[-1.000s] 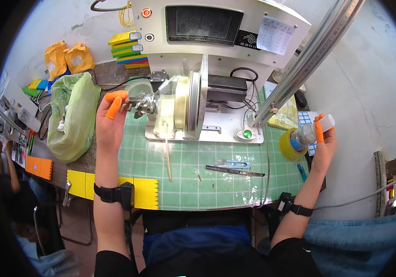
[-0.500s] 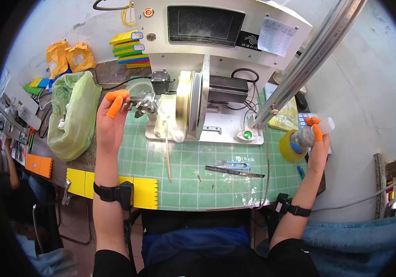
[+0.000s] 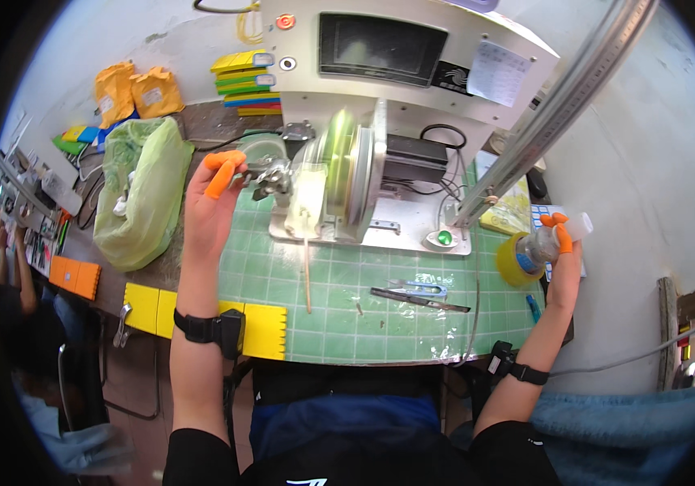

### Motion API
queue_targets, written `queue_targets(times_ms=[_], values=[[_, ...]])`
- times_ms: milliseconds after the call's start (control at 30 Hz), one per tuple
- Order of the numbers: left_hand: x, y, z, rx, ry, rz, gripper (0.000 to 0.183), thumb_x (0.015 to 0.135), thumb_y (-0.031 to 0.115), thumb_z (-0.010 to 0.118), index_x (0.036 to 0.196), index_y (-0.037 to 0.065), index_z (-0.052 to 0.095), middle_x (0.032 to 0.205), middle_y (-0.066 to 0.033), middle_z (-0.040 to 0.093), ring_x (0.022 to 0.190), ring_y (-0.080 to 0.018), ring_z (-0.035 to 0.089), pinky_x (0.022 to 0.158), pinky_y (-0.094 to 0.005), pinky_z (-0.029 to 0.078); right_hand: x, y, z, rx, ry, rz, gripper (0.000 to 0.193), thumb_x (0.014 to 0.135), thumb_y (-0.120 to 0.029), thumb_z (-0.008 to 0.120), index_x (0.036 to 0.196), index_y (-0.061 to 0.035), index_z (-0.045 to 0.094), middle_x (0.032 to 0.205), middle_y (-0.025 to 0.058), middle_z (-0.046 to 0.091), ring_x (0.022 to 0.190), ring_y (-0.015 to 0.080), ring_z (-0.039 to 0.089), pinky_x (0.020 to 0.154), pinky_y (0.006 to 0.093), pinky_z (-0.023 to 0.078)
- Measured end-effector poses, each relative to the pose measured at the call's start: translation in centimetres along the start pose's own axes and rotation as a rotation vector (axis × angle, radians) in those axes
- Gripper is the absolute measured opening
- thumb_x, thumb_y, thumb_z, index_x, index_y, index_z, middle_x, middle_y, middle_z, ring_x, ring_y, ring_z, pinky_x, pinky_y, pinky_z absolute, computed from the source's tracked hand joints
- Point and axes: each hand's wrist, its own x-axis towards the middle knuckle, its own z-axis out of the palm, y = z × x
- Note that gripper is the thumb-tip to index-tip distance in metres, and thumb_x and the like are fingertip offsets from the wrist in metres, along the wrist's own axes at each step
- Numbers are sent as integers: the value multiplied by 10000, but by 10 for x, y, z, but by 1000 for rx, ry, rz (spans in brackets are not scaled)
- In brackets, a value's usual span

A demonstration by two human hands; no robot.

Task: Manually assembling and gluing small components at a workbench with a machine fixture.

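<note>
My left hand [image 3: 212, 198], with orange finger cots on its fingertips, is closed at a shiny metal fitting [image 3: 270, 178] on the left side of a white bench machine [image 3: 303, 89]. The fingers partly hide what they grip. Beside the fitting is an upright round disc [image 3: 337, 166], greenish and blurred, with a pale pad and a thin wooden stick [image 3: 308, 275] below it. Off to the right, my right hand [image 3: 564, 251], also in orange cots, is wrapped round a clear plastic bottle [image 3: 538, 243] with a whitish cap. A round yellow thing [image 3: 516, 261] is at the bottle's lower end.
Blue snips [image 3: 420, 285] and dark tweezers [image 3: 412, 298] lie on the green gridded mat [image 3: 347, 340]. A green bag [image 3: 141, 202] stands at left, yellow plates [image 3: 265, 330] along the front edge. A metal post [image 3: 554, 113] slants up at right. Another person [image 3: 27, 316] sits far left.
The whole view has shifted, so the machine and bench appear further right. The disc looks greener and more blurred. Both hands keep their places at the fitting and on the bottle.
</note>
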Motion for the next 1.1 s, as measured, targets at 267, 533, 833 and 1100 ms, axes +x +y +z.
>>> queue_targets(times_ms=[267, 533, 833, 1100], values=[[4, -1, 3, -28, -6, -8, 210, 1041, 143, 584, 1216, 45, 645, 1195, -41, 664, 1074, -120, 612, 931, -296, 451, 6, 5, -1, 48, 23, 45, 370, 1063, -311, 515, 1353, -88, 574, 1272, 87, 667, 1256, 213, 552, 1112, 372, 372], [4, -1, 5, -17, -18, -6, 196, 1042, 142, 582, 1203, 59, 656, 1191, -33, 667, 1067, -106, 607, 909, -293, 448, 3, 4, -2, 52, 36, 44, 354, 1072, -305, 507, 1344, -89, 574, 1255, 92, 674, 1233, 209, 559, 1114, 377, 375], [3, 1, 7, -11, -8, -6, 193, 1040, 140, 584, 1198, 57, 658, 1176, -29, 670, 1072, -107, 609, 912, -292, 452, 3, 3, -1, 10, 40, 34, 388, 1076, -314, 494, 1387, -90, 555, 1258, 84, 674, 1214, 203, 549, 1110, 377, 368], [4, -2, 4, -31, -7, -16, 199, 1044, 137, 575, 1209, 59, 656, 1193, -31, 667, 1075, -107, 609, 911, -294, 450, 3, 4, 2, -11, 56, 8, 417, 1081, -310, 473, 1441, -104, 512, 1287, 97, 664, 1254, 218, 526, 1136, 388, 336]])
